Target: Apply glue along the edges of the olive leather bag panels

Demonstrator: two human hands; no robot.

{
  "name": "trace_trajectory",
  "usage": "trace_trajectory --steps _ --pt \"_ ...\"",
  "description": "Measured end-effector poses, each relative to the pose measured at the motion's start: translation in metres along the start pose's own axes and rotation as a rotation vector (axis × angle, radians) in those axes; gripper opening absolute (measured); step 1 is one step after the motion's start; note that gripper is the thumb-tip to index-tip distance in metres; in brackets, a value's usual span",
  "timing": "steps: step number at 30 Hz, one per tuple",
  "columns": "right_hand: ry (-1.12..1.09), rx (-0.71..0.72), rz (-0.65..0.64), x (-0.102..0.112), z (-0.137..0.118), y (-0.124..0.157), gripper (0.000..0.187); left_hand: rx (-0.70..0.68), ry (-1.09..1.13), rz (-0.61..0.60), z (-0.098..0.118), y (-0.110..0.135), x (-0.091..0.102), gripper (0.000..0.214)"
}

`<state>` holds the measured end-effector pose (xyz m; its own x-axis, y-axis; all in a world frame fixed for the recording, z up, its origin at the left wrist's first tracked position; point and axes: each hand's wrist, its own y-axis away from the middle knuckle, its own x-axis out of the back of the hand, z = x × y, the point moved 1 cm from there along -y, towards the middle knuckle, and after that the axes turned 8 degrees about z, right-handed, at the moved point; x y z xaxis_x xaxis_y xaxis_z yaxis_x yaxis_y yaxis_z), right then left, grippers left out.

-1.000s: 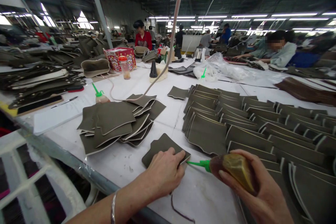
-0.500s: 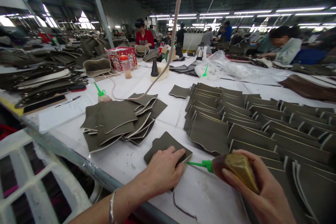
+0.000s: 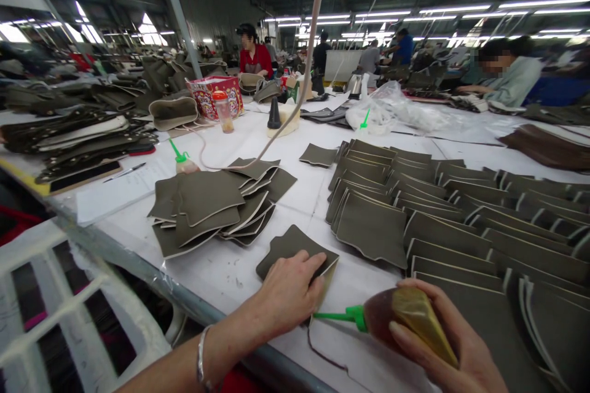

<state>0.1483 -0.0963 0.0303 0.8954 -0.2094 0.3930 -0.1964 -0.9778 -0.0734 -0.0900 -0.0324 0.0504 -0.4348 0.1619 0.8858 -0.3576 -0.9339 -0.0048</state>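
Note:
My left hand (image 3: 292, 282) rests on a dark olive leather-like piece (image 3: 292, 245), fingers over its top and thumb by the right edge, holding it. That edge is raised a little and shows a paler side. In my right hand (image 3: 447, 338) is a squeeze bottle (image 3: 391, 316) of brownish liquid, tilted on its side. Its thin green nozzle (image 3: 336, 316) points left, its tip close to my left thumb and the piece's near edge. Whether the tip touches the piece I cannot tell.
Left of my hands lies a loose pile of similar pieces (image 3: 207, 202); overlapping rows (image 3: 369, 221) of them cover the right side. Behind stand another green-nozzled bottle (image 3: 184, 163), a tumbler (image 3: 224, 112) and a hanging hose (image 3: 308, 61). Co-workers (image 3: 255, 55) sit farther back.
The bottle's nozzle has moved left and toward me, along the piece's edge to near my left thumb. My left hand stays on the piece. The view has shifted slightly.

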Motion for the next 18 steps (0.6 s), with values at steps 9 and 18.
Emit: trace_trajectory --steps 9,18 --pt "-0.049 -0.015 0.002 -0.0038 0.001 0.0062 0.052 0.008 -0.001 0.011 -0.0016 0.0004 -0.0019 0.046" --pt "0.02 0.077 0.018 0.0018 0.0068 0.0012 0.051 0.005 -0.024 -0.001 0.0 0.0002 -0.002 0.045"
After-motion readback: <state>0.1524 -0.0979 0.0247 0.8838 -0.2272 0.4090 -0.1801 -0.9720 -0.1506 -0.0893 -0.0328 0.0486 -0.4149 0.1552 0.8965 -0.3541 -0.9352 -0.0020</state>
